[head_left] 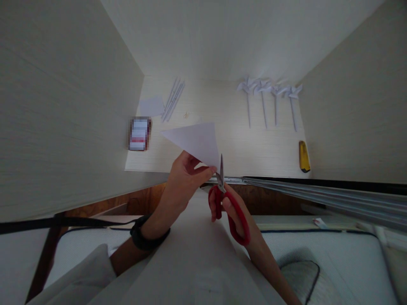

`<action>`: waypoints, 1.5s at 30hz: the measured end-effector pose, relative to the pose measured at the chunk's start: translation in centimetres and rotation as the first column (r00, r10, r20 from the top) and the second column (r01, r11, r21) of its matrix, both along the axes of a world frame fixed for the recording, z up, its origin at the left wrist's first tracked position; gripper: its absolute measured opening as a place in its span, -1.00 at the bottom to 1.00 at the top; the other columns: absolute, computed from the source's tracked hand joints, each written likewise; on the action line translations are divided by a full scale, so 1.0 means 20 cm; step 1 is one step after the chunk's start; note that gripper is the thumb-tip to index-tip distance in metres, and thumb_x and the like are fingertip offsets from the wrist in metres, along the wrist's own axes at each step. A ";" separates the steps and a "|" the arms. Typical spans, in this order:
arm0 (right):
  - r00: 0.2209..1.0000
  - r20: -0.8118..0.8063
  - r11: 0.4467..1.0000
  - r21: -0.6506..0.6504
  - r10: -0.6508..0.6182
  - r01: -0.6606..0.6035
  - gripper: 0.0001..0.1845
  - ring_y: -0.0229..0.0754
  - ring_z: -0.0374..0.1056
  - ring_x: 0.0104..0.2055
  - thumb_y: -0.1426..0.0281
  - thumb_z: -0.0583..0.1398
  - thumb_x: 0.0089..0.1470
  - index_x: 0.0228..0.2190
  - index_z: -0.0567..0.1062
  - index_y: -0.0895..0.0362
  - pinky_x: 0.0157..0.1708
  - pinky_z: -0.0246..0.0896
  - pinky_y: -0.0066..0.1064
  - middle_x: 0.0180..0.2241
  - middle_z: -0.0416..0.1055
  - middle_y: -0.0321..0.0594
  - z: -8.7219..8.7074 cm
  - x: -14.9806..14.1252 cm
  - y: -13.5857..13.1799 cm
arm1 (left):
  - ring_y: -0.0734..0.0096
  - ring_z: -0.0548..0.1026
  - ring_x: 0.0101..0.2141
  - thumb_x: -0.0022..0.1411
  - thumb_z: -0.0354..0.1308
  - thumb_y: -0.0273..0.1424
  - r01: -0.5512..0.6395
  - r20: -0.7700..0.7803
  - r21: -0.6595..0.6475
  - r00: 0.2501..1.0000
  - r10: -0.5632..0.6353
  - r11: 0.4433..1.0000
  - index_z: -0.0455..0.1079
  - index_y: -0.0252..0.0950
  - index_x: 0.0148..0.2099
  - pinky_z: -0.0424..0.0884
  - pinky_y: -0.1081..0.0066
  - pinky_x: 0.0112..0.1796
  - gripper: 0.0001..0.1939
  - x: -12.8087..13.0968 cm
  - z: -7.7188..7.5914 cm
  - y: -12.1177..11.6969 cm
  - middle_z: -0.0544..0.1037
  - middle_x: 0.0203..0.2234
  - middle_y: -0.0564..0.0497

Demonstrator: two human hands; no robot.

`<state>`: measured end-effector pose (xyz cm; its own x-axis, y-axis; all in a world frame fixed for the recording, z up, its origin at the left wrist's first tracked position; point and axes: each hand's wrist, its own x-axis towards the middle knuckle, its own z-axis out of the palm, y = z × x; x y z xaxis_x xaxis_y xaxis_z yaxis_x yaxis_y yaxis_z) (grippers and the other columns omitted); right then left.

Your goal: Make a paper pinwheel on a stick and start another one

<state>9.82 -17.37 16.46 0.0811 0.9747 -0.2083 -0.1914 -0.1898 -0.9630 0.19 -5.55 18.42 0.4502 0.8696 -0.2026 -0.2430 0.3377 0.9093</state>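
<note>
1. the white tabletop point(213, 101) spreads beyond both hands; the work seems held up over its front edge, so with no firm backing a cut could wander.
2. four paper pinwheels point(262, 87) lie in a row at the far right, well apart from the hands – a wide sweep of the right arm could crumple their light vanes.
3. the white sheet point(199, 142) is in the left hand, its broad part sticking out unsupported toward the far left; it could sag or swing, which would skew the cutting line.
4. the red-handled scissors point(221, 186) have their blades parted at the sheet's near right corner; whether paper sits between them i cannot tell. closing at a poor angle could fold the thin edge rather than slice it.
5. the right hand point(234, 217) has its fingers wrapped through the handle loops; a twist of that wrist could tilt the blades.
6. the left hand point(187, 180) pinches the sheet's near edge, thumb tip just beside the blades – the sharpest risk, since a slip or hasty snip could nick it.
7. a tiny scrap point(186, 114) lies past the sheet; it could be brushed off.
</note>
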 end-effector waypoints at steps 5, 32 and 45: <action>1.000 -0.014 1.000 -0.013 0.009 -0.009 -0.55 -0.38 0.17 -0.49 0.05 0.02 0.26 -0.27 0.34 0.23 -0.42 0.19 -0.49 -0.49 0.23 -0.33 0.00 -0.02 -0.01 | 0.43 0.52 -0.20 -0.07 0.31 -0.55 0.001 0.016 -0.008 1.000 -0.001 1.000 0.39 -0.25 -0.17 0.44 0.44 -0.15 -0.64 -0.02 0.00 0.00 0.57 -0.28 0.07; 0.994 0.084 0.996 -0.031 -0.075 0.078 -0.59 -0.46 0.13 -0.57 0.11 0.07 0.26 -0.36 0.30 0.24 -0.57 0.15 -0.61 -0.52 0.20 -0.36 -0.02 -0.06 0.02 | 0.36 0.54 -0.22 -0.07 0.31 -0.54 -0.008 0.003 -0.026 1.000 0.008 1.000 0.39 -0.27 -0.17 0.47 0.39 -0.17 -0.65 -0.04 -0.02 0.01 0.59 -0.28 0.04; 0.991 0.108 0.993 -0.084 -0.076 0.085 -0.62 -0.47 0.16 -0.59 0.15 0.09 0.26 -0.34 0.32 0.26 -0.61 0.15 -0.64 -0.52 0.24 -0.37 -0.03 -0.03 0.02 | 0.29 0.53 -0.17 -0.10 0.33 -0.51 0.015 -0.007 -0.059 1.000 -0.015 0.998 0.40 -0.32 -0.15 0.45 0.34 -0.14 -0.61 -0.02 0.00 0.02 0.60 -0.24 -0.03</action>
<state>9.24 -17.05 15.84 0.1846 0.9422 -0.2798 -0.1091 -0.2632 -0.9585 -0.16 -5.21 18.33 0.4615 0.8493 -0.2565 -0.2304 0.3940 0.8898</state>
